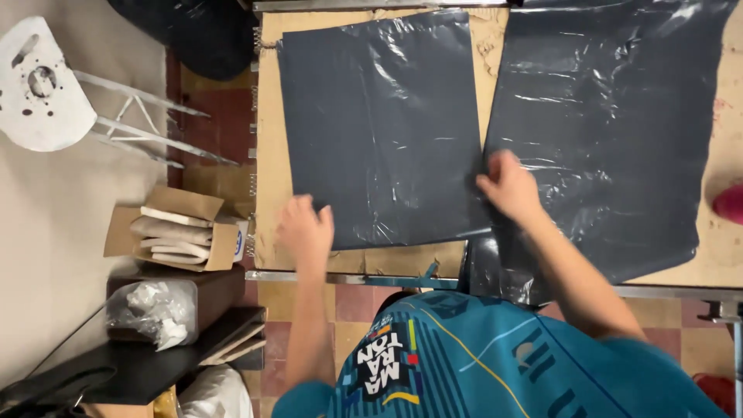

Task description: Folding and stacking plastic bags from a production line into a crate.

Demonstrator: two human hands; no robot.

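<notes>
Two dark grey plastic sheets are on the brown cardboard-covered worktop (267,155): a flat rectangular dark grey plastic bag (379,124) on the left and a bigger crinkly dark grey plastic sheet (611,131) on the right, draping over the near edge. The left hand (306,228) rests open on the bag's near-left corner, and the right hand (508,186) presses where both sheets meet, though I can't tell its grip. An open cardboard box (174,228) sits off to the left.

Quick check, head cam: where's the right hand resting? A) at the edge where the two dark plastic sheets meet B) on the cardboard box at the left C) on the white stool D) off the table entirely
A: the right hand lies flat at the seam between the smaller dark sheet and the larger dark sheet, while the left hand sits at the smaller sheet's near-left corner.
</notes>
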